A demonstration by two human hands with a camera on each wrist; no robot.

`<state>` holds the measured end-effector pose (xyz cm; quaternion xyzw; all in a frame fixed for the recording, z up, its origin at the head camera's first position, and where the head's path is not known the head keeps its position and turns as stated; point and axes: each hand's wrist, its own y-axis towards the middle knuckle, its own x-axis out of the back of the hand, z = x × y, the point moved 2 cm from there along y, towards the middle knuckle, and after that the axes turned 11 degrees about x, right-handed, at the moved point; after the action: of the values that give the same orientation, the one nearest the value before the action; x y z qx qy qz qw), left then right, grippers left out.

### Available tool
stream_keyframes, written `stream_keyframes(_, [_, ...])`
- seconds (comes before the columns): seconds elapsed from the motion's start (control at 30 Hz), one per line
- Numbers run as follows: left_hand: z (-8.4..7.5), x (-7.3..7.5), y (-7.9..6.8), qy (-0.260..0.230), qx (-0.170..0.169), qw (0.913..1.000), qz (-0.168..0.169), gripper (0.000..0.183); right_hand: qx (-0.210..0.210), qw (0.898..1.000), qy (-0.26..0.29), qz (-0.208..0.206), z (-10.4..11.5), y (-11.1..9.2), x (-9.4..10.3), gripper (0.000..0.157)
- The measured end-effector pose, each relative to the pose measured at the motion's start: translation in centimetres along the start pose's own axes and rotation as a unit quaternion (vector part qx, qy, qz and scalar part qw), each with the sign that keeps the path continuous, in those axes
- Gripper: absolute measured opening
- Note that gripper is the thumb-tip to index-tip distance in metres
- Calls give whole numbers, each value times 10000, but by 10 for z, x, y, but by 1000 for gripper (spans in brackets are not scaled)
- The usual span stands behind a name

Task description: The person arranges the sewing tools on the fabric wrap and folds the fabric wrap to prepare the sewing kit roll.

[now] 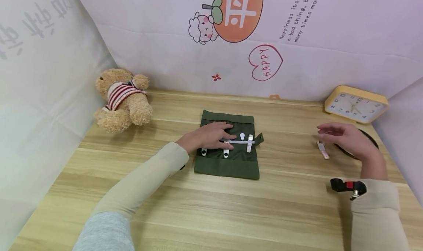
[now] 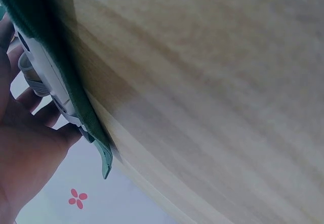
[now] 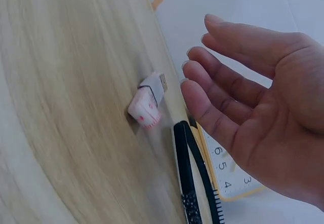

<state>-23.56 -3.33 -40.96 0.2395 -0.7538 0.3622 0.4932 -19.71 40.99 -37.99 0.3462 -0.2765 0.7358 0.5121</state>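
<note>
A dark green fabric organiser (image 1: 228,168) lies unfolded on the table. White elastic across it holds several small white items, among them a slim one with a metal end (image 1: 249,144). My left hand (image 1: 211,135) rests over its left half with the fingers spread, partly hiding the items; the left wrist view shows the fingertips at the organiser's (image 2: 76,92) inner side. On the right, my right hand (image 1: 350,139) hovers with relaxed fingers and holds nothing. Just beyond its fingertips lies a small pink and white USB stick (image 3: 147,105) with a metal plug.
A black toothed headband (image 3: 190,183) lies beside the USB stick, partly behind the right hand. A yellow alarm clock (image 1: 357,104) stands at the back right. At the back left sits a teddy bear (image 1: 123,100) in a striped top. Printed fabric walls (image 1: 165,60) border the wooden table (image 1: 231,210).
</note>
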Motion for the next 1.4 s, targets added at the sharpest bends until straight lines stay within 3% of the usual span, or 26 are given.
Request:
stream_keyframes(0.47, [0, 1, 0, -29, 10, 10000, 56, 58, 110, 9983, -484, 316, -12, 1, -6, 53])
stream_keyframes(0.97, [0, 1, -1, -59, 27, 9999, 80, 58, 121, 9974, -82, 704, -8, 6, -12, 37])
stream_keyframes(1.2, [0, 1, -1, -44, 13, 10000, 69, 57, 164, 9981, 136, 581, -8, 7, -14, 16])
stream_keyframes(1.4, [0, 1, -1, -40, 28, 10000, 72, 58, 235, 9991, 19, 354, -5, 7, -12, 19])
